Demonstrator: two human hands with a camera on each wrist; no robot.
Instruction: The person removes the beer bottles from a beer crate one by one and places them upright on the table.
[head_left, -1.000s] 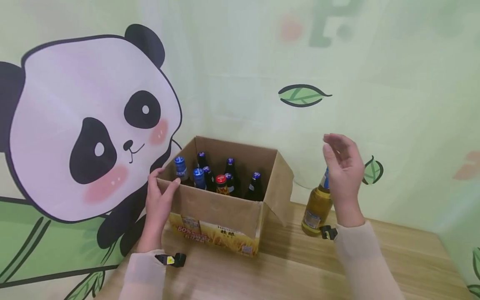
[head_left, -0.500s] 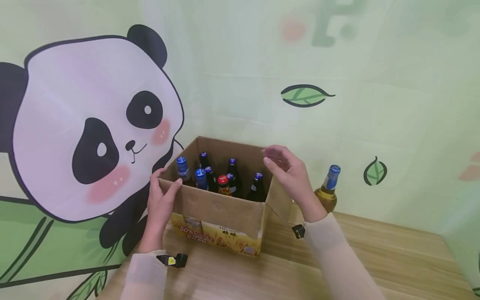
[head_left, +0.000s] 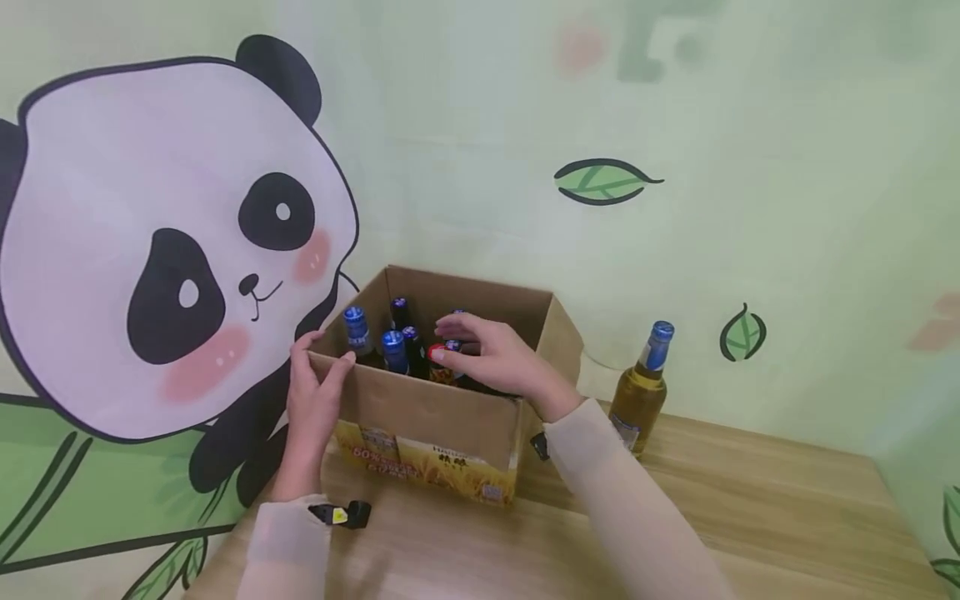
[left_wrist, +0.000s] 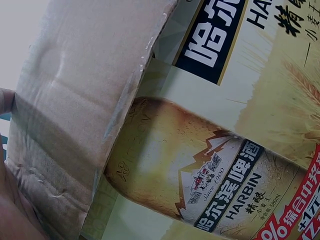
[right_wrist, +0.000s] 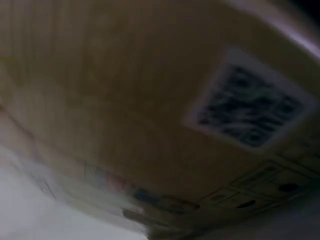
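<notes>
An open cardboard box [head_left: 431, 404] stands on the table with several capped beer bottles inside. My left hand [head_left: 313, 400] grips its near left corner, thumb over the rim. In the left wrist view the printed box side [left_wrist: 200, 165] fills most of the picture. My right hand [head_left: 498, 358] is over the box opening, fingers loosely bent, the thumb overlapping a red-capped bottle [head_left: 438, 367]. Blue-capped bottles [head_left: 394, 352] stand to its left. Other bottles are partly hidden behind the right hand. The right wrist view shows a blurred box panel [right_wrist: 125, 100] with a printed code.
A yellow-brown beer bottle [head_left: 639, 392] with blue foil at its neck stands upright on the wooden table [head_left: 780, 492], right of the box. A box flap [head_left: 558, 358] sticks out on the right side. Behind hangs a pale green curtain [head_left: 480, 167] with a panda print.
My right hand has moved left, from in front of the lone bottle to over the box, uncovering that bottle. My left hand stays on the box corner.
</notes>
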